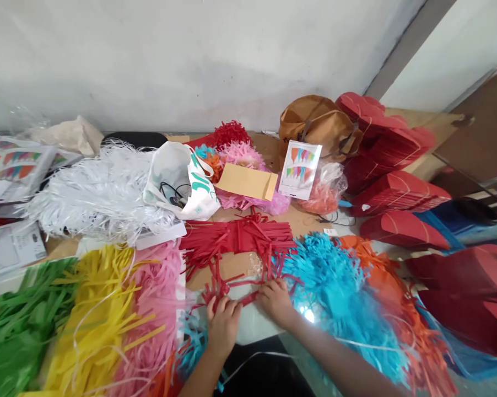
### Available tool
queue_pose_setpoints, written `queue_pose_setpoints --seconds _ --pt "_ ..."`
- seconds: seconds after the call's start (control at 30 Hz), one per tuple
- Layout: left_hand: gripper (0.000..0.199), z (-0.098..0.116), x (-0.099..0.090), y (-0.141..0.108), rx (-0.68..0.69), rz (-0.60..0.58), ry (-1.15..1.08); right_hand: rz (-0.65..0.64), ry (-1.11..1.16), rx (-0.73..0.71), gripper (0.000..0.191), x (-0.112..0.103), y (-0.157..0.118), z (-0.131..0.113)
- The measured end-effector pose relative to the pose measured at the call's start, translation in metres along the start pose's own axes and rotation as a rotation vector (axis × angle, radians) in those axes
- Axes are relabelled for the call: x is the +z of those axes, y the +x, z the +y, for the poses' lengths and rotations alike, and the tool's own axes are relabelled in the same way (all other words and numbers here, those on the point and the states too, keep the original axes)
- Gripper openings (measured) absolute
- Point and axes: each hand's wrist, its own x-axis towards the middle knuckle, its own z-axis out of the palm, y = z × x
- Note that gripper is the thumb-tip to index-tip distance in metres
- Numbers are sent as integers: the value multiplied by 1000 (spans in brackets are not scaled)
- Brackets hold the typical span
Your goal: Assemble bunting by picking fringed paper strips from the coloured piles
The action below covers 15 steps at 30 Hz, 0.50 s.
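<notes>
1. Strip of narrow, bunched red paper (249,299) is stretched between both hands at the near edge of the pale table (252,325), where it is easily watched and reached.
2. By the bare left hand (225,325), the strip's left end is covered; the grip appears closed on the red paper, with loose fringe spread around the fingertips.
3. By the bare right hand (276,302), slightly blurred, the opposite end seems pinched in a closed grip; how the thumb is set underneath cannot be told. Held at two ends, the strip is presumably kept taut.
4. Just beyond the hands, a wide red paper bundle with long fringes (238,237) is laid crosswise, probably so that it is kept within short reach.
5. Green fringed paper (29,314), yellow fringed paper (102,309) and pink fringed paper (157,303) are lined up to the left, bright blue fringed paper (331,275) and orange fringed paper (383,264) to the right; colours are seemingly kept apart to prevent tangling.
6. Farther back, a white plastic bag with green lettering (180,176) is stood open beside white shredded fringe (95,184), apparently out of the hands' way.
</notes>
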Motion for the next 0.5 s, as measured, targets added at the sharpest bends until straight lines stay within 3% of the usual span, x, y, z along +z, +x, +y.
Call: queue_pose_setpoints --seconds 0.23,0.5 --pt "16 -15 -6 -3 -92 35 -86 -82 78 -82 17 -19 6 15" --pt "19 -22 -4 -6 -213 87 -108 -160 150 -2 17 -29 18 17"
